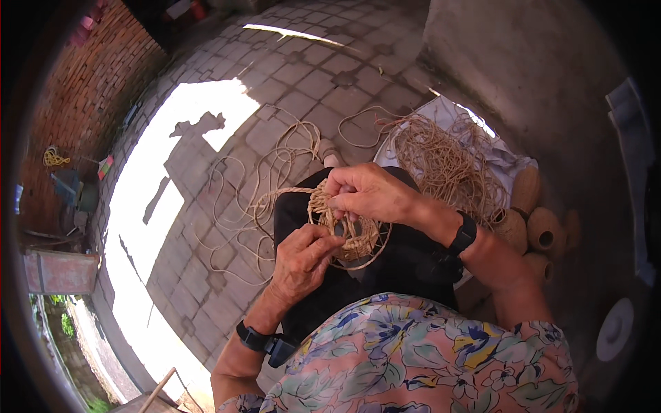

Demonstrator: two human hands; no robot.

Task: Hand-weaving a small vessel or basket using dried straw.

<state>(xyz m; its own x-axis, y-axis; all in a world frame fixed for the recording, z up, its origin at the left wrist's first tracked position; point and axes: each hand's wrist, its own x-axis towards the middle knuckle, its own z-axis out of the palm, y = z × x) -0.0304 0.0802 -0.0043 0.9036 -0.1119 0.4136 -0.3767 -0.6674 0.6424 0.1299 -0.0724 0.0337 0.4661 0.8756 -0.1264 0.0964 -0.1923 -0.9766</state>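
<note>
On my lap, over dark trousers, rests a small round woven basket [359, 249] of tan straw cord, with an opening in its weave. My left hand [301, 260] is closed at its near left side, thumb and forefinger pinched on the edge. From the far side my right hand [368, 193] reaches over, its fingers pinched on cord at the weave. What lies under the right fingertips is partly hidden. A thicker twisted cord [292, 191] runs left from the basket, and a thin loop of cord curves around its near right side.
Loose cord strands [237, 213] trail over the paving stones [286, 76] at left. A tangled cord heap [447, 155] lies on a white sheet [451, 113] at right. Beside it sit several woven, hollow vessels [542, 230]. A wall [530, 62] stands at far right.
</note>
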